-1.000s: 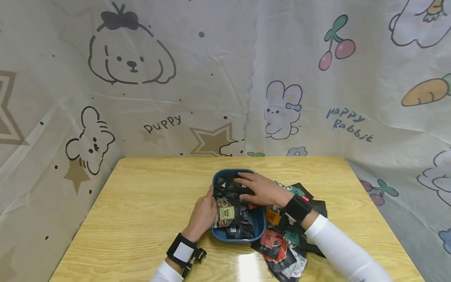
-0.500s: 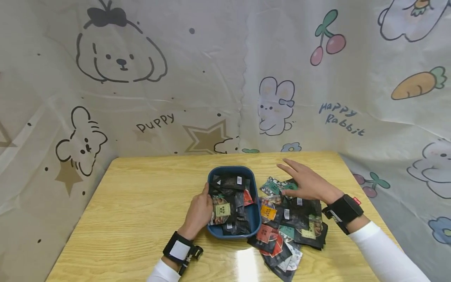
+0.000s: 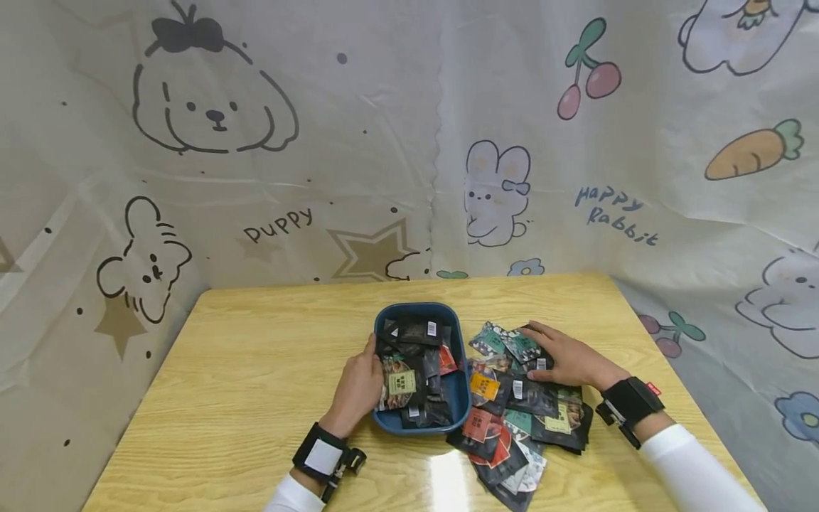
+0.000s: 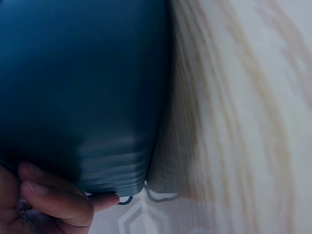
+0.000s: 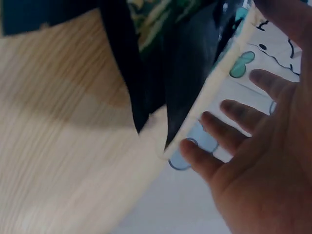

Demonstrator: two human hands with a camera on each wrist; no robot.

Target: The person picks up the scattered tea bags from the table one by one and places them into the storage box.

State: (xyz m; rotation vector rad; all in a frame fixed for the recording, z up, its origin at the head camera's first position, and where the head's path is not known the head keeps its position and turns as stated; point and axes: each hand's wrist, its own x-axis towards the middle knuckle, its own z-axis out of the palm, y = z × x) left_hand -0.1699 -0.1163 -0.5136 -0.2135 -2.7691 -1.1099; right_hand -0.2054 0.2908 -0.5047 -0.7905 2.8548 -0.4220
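A dark blue plastic bin [image 3: 461,398] stands on the table with several black food packets [image 3: 402,382] inside. My left hand [image 3: 358,391] holds its left rim; in the left wrist view, bent fingers [image 4: 58,197] lie by the outer wall. To the bin's right lies a loose pile of flat packets [image 3: 534,398] with green, orange, red and yellow labels. Over the back of that pile is my right hand [image 3: 572,359], fingers spread beside a green-labelled packet [image 3: 521,345]. The right wrist view shows this hand [image 5: 253,146] with extended fingers, near dark packet edges [image 5: 187,73].
The wood-grain table [image 3: 269,355] extends left of the bin. Behind it hangs a pale curtain [image 3: 358,142] with cartoon drawings. White-labelled packets [image 3: 527,473] lie at the front of the pile, near a bright reflection.
My right hand has left the bin and moved right, then lowered over the pile. Packets inside the bin are uncovered from under it. The left hand stays at the bin's left rim.
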